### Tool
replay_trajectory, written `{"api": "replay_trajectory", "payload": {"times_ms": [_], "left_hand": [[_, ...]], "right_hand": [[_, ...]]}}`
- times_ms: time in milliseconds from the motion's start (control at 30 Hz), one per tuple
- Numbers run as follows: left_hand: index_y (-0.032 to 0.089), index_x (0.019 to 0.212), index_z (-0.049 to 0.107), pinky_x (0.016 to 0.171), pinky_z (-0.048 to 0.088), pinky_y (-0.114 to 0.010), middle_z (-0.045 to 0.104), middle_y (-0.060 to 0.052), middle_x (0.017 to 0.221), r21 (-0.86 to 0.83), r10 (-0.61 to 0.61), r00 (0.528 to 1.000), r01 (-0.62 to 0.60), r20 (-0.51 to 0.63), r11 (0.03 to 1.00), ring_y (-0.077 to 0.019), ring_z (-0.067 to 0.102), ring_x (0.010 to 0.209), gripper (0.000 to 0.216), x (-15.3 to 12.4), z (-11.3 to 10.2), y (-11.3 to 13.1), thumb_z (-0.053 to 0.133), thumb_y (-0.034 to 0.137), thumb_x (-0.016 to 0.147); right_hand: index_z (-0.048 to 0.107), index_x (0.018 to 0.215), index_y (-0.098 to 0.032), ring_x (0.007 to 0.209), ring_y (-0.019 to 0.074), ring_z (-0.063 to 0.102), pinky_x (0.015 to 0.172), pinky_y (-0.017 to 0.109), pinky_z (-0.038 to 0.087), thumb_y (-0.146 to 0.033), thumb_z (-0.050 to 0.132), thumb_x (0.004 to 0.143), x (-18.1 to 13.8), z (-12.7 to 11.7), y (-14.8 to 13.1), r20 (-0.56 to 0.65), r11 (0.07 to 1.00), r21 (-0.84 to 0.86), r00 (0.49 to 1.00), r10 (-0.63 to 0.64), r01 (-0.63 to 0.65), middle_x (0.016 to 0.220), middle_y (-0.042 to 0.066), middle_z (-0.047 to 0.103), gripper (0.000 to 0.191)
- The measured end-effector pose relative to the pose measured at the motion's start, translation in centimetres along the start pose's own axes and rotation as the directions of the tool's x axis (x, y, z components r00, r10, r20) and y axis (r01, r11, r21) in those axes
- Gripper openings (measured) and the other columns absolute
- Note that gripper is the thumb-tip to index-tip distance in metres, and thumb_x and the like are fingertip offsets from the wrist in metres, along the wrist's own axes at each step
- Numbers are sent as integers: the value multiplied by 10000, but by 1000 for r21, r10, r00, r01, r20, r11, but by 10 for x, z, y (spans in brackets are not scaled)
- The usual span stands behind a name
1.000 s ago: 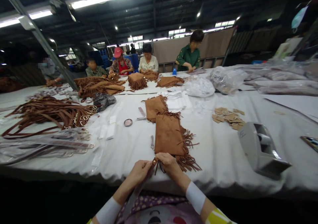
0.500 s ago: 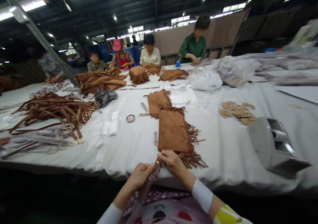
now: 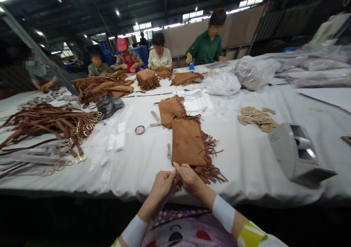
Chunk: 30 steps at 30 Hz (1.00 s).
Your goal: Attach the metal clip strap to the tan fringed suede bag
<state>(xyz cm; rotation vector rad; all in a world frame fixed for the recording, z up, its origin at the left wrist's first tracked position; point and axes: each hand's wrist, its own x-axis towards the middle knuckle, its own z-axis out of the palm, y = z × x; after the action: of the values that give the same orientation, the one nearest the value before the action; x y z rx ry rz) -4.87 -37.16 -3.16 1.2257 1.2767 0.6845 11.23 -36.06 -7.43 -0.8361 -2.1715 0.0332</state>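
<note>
My left hand and my right hand meet at the near table edge, both pinched on a brown strap that hangs down toward my lap. Its end sits at the near corner of a tan suede fringed bag lying flat on the white table. A second fringed bag lies just beyond it. The strap's clasp is hidden between my fingers.
A pile of brown straps with gold buckles lies at the left. A grey tape dispenser stands at the right, tan tags behind it. Clear plastic bags and more fringed bags lie farther back, where several people sit.
My left hand has risen from the table edge to meet the right hand again at the bag's corner. The view has dipped and shifted slightly.
</note>
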Motion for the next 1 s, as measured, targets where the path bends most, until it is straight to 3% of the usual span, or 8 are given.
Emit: {"api": "replay_trajectory", "payload": {"times_ms": [100, 233, 333, 433, 700, 800, 900, 1000], "left_hand": [[160, 537, 543, 462, 334, -247, 558, -17, 462, 86, -13, 998, 18, -55, 996, -132, 499, 427, 549, -1, -14, -7, 496, 658, 764], [141, 560, 616, 467, 353, -260, 591, -45, 441, 136, -45, 996, 55, -73, 989, -154, 527, 416, 570, -4, -31, -19, 474, 647, 780], [137, 593, 619, 476, 357, -261, 609, -46, 474, 110, -54, 994, 64, -92, 992, -162, 550, 443, 558, -4, -33, -22, 486, 650, 767], [140, 617, 595, 488, 363, -255, 613, -34, 517, 34, -63, 995, 65, -71, 997, -156, 562, 475, 541, -2, -28, -18, 506, 658, 745], [128, 606, 582, 482, 349, -243, 591, -17, 504, -200, -88, 987, 115, 136, 973, -110, 486, 449, 468, 15, -12, -1, 637, 584, 692], [125, 639, 588, 512, 388, -240, 586, -6, 527, -297, -129, 974, 180, 184, 938, -105, 503, 479, 383, 27, -11, 2, 686, 490, 697], [108, 695, 608, 565, 449, -250, 620, -31, 590, -371, -170, 960, 244, 221, 896, -114, 554, 527, 349, 34, -14, 3, 689, 445, 730], [86, 736, 628, 608, 488, -267, 639, -51, 609, -411, -190, 948, 284, 256, 866, -130, 594, 560, 331, 38, -18, 3, 711, 406, 746]], "right_hand": [[262, 1447, -83, 927, 214, 605, 837, 387, 512, -59, 298, 908, 0, 1, -1, 49, 998, 48, 998, 37, -40, 1094, 156, 646, 540], [581, 1161, -175, 905, 192, 618, 800, 334, 514, -83, 393, 908, 7, -2, -6, 173, 988, 58, 976, 132, -144, 1011, 99, 667, 328], [626, 1025, -186, 963, 182, 604, 817, 303, 510, -77, 424, 897, 13, -5, -9, 142, 976, 64, 970, 196, -207, 1051, 105, 634, 263], [621, 988, -186, 891, 163, 600, 786, 280, 515, -84, 422, 907, 14, -6, -8, 118, 963, 122, 967, 226, -240, 954, 78, 625, 238], [593, 1091, -186, 954, 167, 609, 842, 305, 527, -101, 390, 924, 7, -9, -8, 62, 961, 262, 995, 79, -93, 1016, 83, 653, 276], [562, 1153, -195, 970, 172, 630, 867, 313, 525, -154, 412, 932, 7, -10, -11, 32, 929, 302, 976, 217, -216, 1049, 81, 670, 270], [576, 1137, -182, 793, 166, 645, 753, 291, 540, -262, 497, 921, 10, -12, -11, -82, 869, 261, 887, 454, -420, 964, 76, 675, 243], [643, 1003, -191, 740, 159, 608, 699, 274, 514, -298, 526, 906, 15, -15, -10, -38, 866, 179, 876, 480, -467, 875, 58, 639, 186]]}}
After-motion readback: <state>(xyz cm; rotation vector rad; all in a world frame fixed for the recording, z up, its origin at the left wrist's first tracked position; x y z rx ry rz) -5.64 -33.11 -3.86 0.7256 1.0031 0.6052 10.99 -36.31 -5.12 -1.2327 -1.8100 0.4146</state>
